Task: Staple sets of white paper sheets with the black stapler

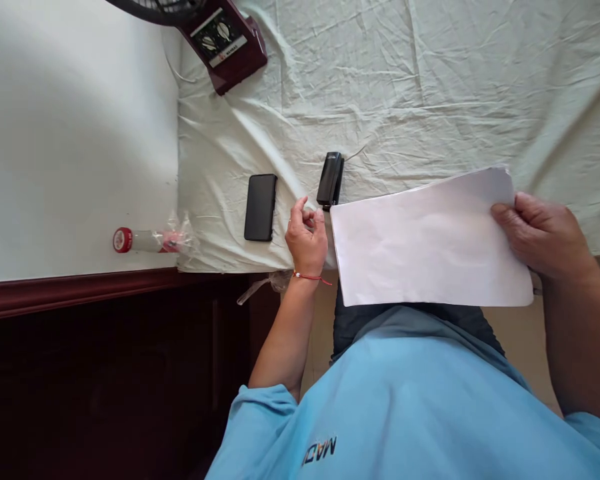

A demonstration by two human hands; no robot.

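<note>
A thin stack of white paper sheets (430,243) spreads over the table's front edge and my lap. Its right end is gripped by my right hand (545,230), thumb on top and the other fingers mostly hidden underneath. My left hand (307,237) hovers just left of the paper, apart from it, holding nothing. Its index finger and thumb are apart, while the other fingers curl in. Beyond that hand, a black stapler (331,179) rests on the cloth close to the paper's upper left corner. A dark phone (260,208) lies flat to the left of my left hand.
A pale wrinkled cloth (380,87) covers the table. At the back left stands a dark red fan base (227,47) with knobs. A red-capped clear tube (145,241) in plastic wrap is on the left, near a white wall (75,133). A thin cord (357,153) lies behind the stapler.
</note>
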